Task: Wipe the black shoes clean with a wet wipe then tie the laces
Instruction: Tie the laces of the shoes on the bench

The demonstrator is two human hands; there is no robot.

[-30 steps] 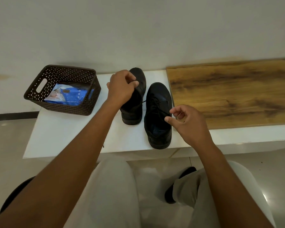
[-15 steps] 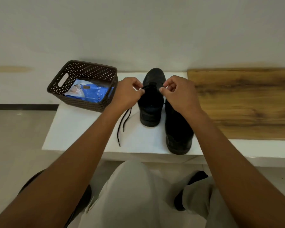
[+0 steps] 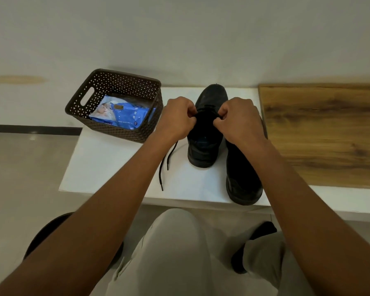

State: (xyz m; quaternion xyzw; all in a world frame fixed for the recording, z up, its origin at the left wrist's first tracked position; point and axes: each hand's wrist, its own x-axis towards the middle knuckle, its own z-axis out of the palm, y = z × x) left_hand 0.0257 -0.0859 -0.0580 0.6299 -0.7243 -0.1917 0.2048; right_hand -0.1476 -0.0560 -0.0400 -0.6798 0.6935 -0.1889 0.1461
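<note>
Two black shoes stand side by side on a white bench [image 3: 107, 167], toes pointing away from me. The left shoe [image 3: 205, 142] is farther back; the right shoe [image 3: 242, 180] sits nearer the front edge, partly behind my right forearm. My left hand [image 3: 176, 118] and my right hand [image 3: 237, 120] meet over the left shoe's throat, each pinching its black lace. Two loose lace ends [image 3: 166, 165] trail from under my left hand down onto the bench.
A dark brown perforated basket [image 3: 90, 97] at the back left holds a blue pack of wet wipes [image 3: 124, 116]. A wooden panel [image 3: 325, 133] covers the bench to the right. My knees are below the bench's front edge.
One second ago my right hand was by the right shoe; it moved up to the left shoe to join my left hand. Both hands have drawn closer over the laces, whose ends now trail on the bench.
</note>
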